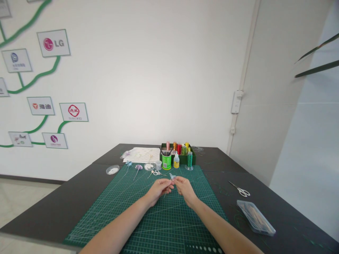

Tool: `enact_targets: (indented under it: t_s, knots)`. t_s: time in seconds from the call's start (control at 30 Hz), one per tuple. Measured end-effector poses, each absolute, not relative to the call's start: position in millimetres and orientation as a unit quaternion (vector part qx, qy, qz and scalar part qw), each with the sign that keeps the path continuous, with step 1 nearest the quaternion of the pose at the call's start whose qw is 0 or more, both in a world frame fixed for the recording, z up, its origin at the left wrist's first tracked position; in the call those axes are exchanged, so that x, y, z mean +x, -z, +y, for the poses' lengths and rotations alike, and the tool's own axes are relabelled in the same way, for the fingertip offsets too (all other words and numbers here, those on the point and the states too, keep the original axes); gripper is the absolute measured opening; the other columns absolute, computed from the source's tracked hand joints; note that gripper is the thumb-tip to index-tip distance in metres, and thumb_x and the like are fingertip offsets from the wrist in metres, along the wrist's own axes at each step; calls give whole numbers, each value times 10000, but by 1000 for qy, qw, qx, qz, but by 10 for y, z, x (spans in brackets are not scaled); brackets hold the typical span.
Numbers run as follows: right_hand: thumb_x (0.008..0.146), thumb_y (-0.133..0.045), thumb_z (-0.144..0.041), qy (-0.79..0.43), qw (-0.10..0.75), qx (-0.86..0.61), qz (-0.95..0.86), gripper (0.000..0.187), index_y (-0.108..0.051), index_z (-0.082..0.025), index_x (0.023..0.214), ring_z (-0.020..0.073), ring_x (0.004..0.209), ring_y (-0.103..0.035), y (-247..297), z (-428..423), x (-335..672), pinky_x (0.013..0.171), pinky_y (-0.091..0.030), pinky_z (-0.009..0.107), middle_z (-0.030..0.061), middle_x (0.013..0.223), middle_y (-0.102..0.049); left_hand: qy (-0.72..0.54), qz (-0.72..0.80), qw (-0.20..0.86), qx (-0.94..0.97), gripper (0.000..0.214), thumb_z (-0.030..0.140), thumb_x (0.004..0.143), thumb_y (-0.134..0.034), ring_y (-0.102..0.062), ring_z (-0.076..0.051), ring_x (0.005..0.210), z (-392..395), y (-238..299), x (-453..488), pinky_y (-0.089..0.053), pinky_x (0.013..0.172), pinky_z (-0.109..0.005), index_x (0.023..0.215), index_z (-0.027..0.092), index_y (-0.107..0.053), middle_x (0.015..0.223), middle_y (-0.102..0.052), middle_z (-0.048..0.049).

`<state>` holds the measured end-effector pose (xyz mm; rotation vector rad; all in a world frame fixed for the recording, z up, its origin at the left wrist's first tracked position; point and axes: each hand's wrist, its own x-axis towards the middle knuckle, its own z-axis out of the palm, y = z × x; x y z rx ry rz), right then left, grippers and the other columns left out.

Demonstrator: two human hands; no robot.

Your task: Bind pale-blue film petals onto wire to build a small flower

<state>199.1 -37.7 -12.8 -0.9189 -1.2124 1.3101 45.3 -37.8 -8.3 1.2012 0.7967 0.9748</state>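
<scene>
My left hand (160, 191) and my right hand (186, 191) meet above the green cutting mat (111, 208), both closed in a pinch. Between their fingertips is a small pale blue artificial flower (172, 175), its petals showing above the fingers. Its lower part is mostly hidden by my fingers. Just beyond my hands lies a pair of small white-handled scissors (157, 172). To the left, a purple flower (138, 167) and a light blue flower (128, 163) lie on thin stems.
A green can (166, 163) holds dark-handled tools, beside a glue bottle (176, 161) and a green thread spool (190, 160). Behind is a green box (194, 159) of thread spools. Larger scissors (242, 191) and a plastic case (256, 218) lie right; a clear dish (113, 170) left.
</scene>
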Motion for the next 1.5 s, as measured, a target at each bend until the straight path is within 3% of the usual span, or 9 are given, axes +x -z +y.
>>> enact_targets:
  t_s: [0.6,1.03,1.37,1.5]
  knots:
    - [671,-710,-471,-527,531,-415,-518,322,-657,-156,709,49,372,-209,145,-351,2009,378,-122,222,-88,411,-363,-479,419,547,544,356,464,664,-719,-567,-115,595,-350,63,463,-410,596,-231,762,123,-698,741,-696,-65]
    - [693,-697,-432,-440,513,-417,-608,278,-725,-159,648,84,449,-318,181,-304,2002,458,-212,239,-19,482,-525,-416,502,339,678,220,315,735,-544,-605,-161,591,-250,140,370,-412,569,-238,685,179,-709,656,-695,-26]
    - [722,-680,-427,-392,507,-394,-658,284,-746,-160,653,108,489,-393,74,-316,2093,470,-255,237,7,525,-583,-372,515,273,723,206,325,755,-564,-589,-152,588,-306,128,324,-345,569,-235,672,186,-692,651,-693,-12]
    - [739,-670,-406,-370,501,-403,-671,272,-754,-154,681,101,490,-404,15,-335,2138,473,-276,230,10,558,-611,-323,527,196,761,156,279,756,-568,-603,-147,667,-394,64,348,-340,608,-228,712,208,-700,719,-709,2]
